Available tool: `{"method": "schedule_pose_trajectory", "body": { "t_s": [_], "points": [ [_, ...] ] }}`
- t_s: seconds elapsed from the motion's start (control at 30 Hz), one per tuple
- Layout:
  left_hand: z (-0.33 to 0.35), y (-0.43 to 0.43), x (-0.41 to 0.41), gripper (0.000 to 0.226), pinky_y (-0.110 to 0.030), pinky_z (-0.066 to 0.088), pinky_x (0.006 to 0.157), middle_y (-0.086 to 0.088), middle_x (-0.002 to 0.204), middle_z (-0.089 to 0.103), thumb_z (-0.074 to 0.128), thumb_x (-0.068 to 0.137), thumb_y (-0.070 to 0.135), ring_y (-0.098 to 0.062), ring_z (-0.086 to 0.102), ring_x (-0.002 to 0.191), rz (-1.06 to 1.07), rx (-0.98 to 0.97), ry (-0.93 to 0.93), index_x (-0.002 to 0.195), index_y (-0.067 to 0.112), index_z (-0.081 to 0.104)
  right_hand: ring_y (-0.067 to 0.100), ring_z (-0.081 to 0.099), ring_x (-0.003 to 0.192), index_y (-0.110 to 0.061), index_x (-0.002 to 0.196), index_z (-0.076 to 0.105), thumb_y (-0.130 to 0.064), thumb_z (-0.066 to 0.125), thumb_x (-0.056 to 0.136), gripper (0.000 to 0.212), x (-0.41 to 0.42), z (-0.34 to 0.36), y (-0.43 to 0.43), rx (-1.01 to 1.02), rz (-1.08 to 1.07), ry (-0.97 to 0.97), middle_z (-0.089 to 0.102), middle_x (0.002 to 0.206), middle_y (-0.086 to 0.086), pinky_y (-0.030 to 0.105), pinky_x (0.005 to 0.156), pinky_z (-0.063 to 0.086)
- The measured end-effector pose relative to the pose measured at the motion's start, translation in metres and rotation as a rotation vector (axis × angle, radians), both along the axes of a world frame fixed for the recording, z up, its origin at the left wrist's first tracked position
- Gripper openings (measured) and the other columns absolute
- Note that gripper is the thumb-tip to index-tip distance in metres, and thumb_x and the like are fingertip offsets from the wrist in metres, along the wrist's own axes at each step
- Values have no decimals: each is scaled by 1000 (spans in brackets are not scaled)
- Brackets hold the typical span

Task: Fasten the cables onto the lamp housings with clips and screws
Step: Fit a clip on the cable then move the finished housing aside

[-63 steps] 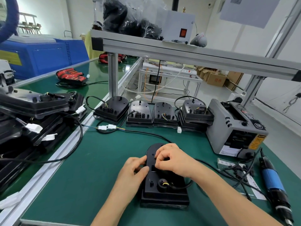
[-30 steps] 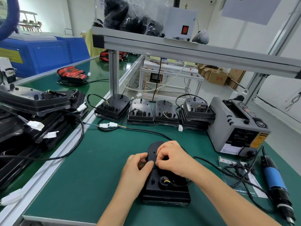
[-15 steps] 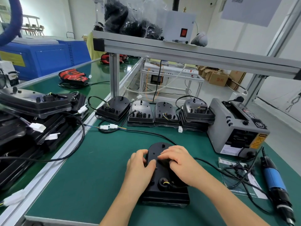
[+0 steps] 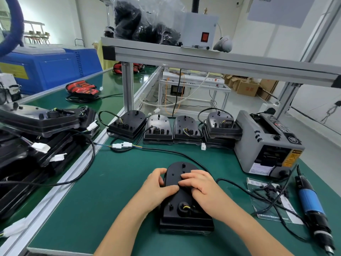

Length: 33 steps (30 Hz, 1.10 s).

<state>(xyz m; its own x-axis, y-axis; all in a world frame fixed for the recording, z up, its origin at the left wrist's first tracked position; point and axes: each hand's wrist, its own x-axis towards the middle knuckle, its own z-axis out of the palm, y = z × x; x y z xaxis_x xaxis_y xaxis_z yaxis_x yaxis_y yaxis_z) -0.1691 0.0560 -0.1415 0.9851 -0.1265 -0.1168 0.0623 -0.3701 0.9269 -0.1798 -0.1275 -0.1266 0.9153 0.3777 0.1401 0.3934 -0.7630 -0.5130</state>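
A black lamp housing [image 4: 180, 169] lies back-up on the green mat in front of me. My left hand [image 4: 156, 188] grips its left edge, fingers curled round the side and thumb laid across the top. My right hand [image 4: 200, 186] lies flat on the middle of the housing, fingertips pressing down near the left thumb; what is beneath them is hidden. A grommet with yellow wires [image 4: 184, 207] shows below the hands. The housing's black cable [image 4: 238, 188] loops off to the right over the mat.
A blue electric screwdriver [image 4: 311, 202] lies at the right edge beside a clear bag of black clips [image 4: 273, 192]. A grey tape dispenser [image 4: 265, 145] stands behind them. Several housings [image 4: 158, 129] line the back; more [image 4: 36, 126] are stacked at left. White connectors [image 4: 121, 145] lie mid-mat.
My right hand has flattened from a pinching pose to pressing on the housing. My left hand has shifted up along the left edge, thumb now on top.
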Motion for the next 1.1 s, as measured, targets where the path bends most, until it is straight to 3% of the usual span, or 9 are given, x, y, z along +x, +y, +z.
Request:
{"method": "schedule_pose_trajectory", "body": {
  "t_s": [0.13,0.23,0.43,0.53,0.67,0.8,0.87,0.97,1.1],
  "points": [
    [3,3,2,57,-20,38,62,4,93,43,71,79,36,-11,49,81,-81,60,18,125,37,36,-3,20,127,-28,121,63,4,41,89,50,-1,-2,0,26,-10,12,39,123,-32,6,106,8],
    [5,15,6,72,-21,42,73,3,100,46,72,73,45,-12,53,89,-196,17,112,133,40,31,-3,21,127,-26,121,63,4,41,90,48,-1,-1,-1,30,-8,16,40,123,-32,2,104,7],
    [3,12,10,51,-22,44,83,8,113,58,49,95,41,-8,55,95,-22,-51,146,141,23,39,-5,23,127,-25,121,63,4,41,92,46,-1,-2,-2,69,-24,29,42,123,-31,-2,101,6],
    [3,4,5,42,-12,42,71,14,92,54,56,93,35,1,54,82,-41,14,65,132,24,48,-4,24,127,-25,120,63,4,41,92,46,-1,-3,-2,80,-25,28,42,123,-30,2,103,8],
    [7,5,3,26,-27,45,78,-3,92,56,57,90,35,-18,58,89,-52,117,8,116,33,51,-5,24,126,-24,120,64,5,41,91,47,-1,-4,-1,80,-24,14,41,120,-34,-2,101,7],
    [6,8,2,23,-22,43,75,-1,92,55,55,91,39,-12,55,86,-104,136,-10,113,40,47,-7,24,125,-25,120,64,4,41,91,47,-1,-6,-2,82,-21,1,39,119,-36,-2,100,6],
    [7,8,0,10,-15,42,68,3,87,54,55,91,40,-3,54,79,-114,144,-30,93,45,47,-9,23,124,-25,120,64,3,41,91,47,-1,-7,-2,83,-18,-6,38,118,-39,-2,100,6],
    [9,8,1,23,-4,39,51,10,66,56,58,90,33,12,53,58,-148,137,-61,75,45,46,-7,23,125,-25,121,63,3,41,91,46,-1,-8,-1,78,-23,-9,37,118,-38,-2,100,6],
    [14,12,0,29,-10,45,63,10,80,62,64,84,34,10,56,64,-199,84,-11,71,59,56,-7,22,125,-26,121,63,3,41,91,47,-1,-9,-1,78,-23,-8,37,119,-38,-3,100,5]
  ]
}}
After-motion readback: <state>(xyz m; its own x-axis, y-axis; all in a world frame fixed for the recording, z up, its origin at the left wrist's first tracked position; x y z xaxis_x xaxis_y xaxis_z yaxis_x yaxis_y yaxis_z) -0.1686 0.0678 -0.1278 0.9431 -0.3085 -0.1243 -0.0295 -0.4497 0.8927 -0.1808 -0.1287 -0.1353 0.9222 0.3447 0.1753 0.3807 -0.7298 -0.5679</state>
